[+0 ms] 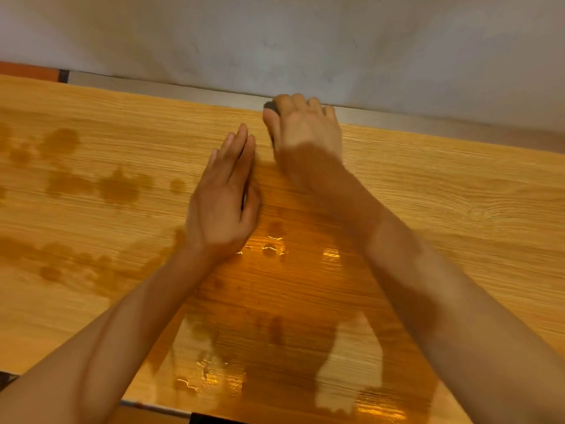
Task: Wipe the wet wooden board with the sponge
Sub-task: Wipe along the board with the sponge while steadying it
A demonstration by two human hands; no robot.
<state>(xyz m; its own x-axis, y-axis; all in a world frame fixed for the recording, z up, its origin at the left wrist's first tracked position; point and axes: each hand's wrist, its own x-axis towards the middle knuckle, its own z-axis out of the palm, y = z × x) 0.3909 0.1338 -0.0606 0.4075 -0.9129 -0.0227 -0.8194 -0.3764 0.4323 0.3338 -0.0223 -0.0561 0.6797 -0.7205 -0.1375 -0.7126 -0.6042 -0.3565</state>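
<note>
A pale wooden board (443,191) fills most of the view, with dark wet patches on the left and shiny puddles in the middle and near the front edge. My right hand (305,127) reaches to the board's far edge and presses down on a dark sponge (271,107). Only a small corner of the sponge shows by my thumb; my fingers curl over the rest. My left hand (224,194) lies flat on the board, fingers straight and together, just left of my right wrist.
A grey wall (275,41) rises right behind the board, with a grey ledge (428,123) along its foot. An orange strip (27,71) shows at the far left. Water drops (270,247) glisten between my forearms.
</note>
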